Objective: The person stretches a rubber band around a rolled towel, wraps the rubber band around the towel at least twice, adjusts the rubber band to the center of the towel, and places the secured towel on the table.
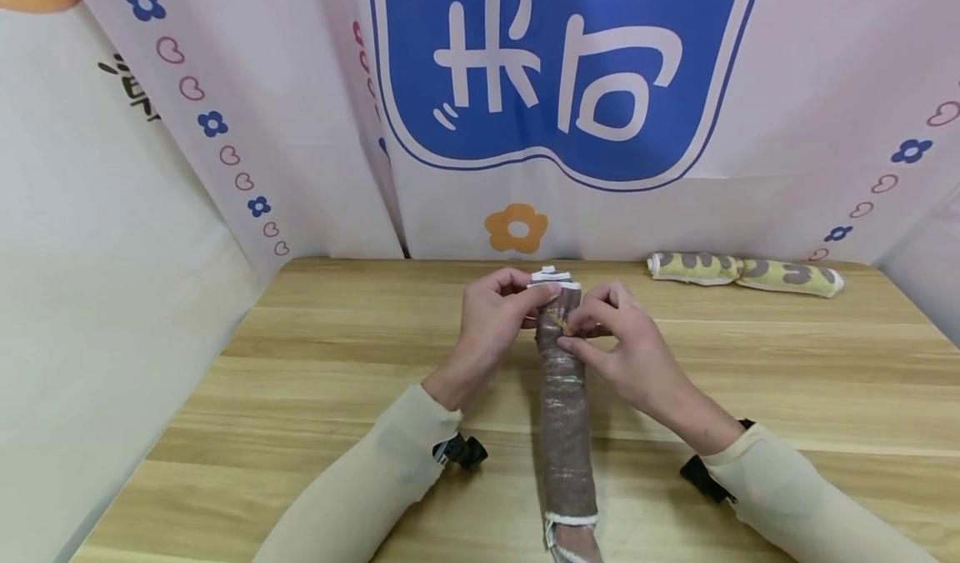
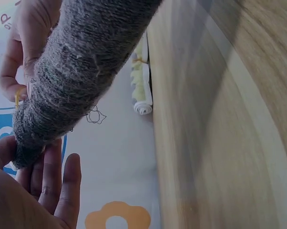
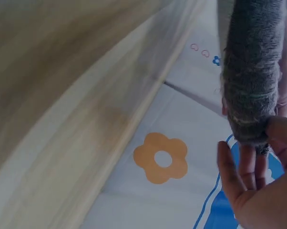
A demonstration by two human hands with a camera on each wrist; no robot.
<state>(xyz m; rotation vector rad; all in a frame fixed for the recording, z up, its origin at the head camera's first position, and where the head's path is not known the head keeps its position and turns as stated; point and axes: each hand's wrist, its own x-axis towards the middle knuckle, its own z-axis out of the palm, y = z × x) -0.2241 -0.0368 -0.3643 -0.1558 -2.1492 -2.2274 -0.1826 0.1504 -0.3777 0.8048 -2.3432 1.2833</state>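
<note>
A rolled brown-grey towel (image 1: 567, 429) with white edges runs lengthwise from the near edge of the head view toward the back. My left hand (image 1: 491, 317) grips its far end, thumb on top and fingers underneath. On the other side, my right hand (image 1: 633, 346) pinches a thin yellowish rubber band (image 1: 561, 323) against the roll, just below the left thumb. The left wrist view shows the rubber band (image 2: 17, 98) stretched at the right fingertips. Fuzzy grey towel cloth (image 3: 255, 62) fills the upper right of the right wrist view.
A yellow towel roll (image 1: 697, 268) with grey patterns, cinched at its middle, lies at the back right of the wooden table (image 1: 300, 429). Behind the table hangs a white printed curtain (image 1: 315, 154) with a blue sign and flowers. Dark wrist cameras (image 1: 461, 453) sit at both cuffs.
</note>
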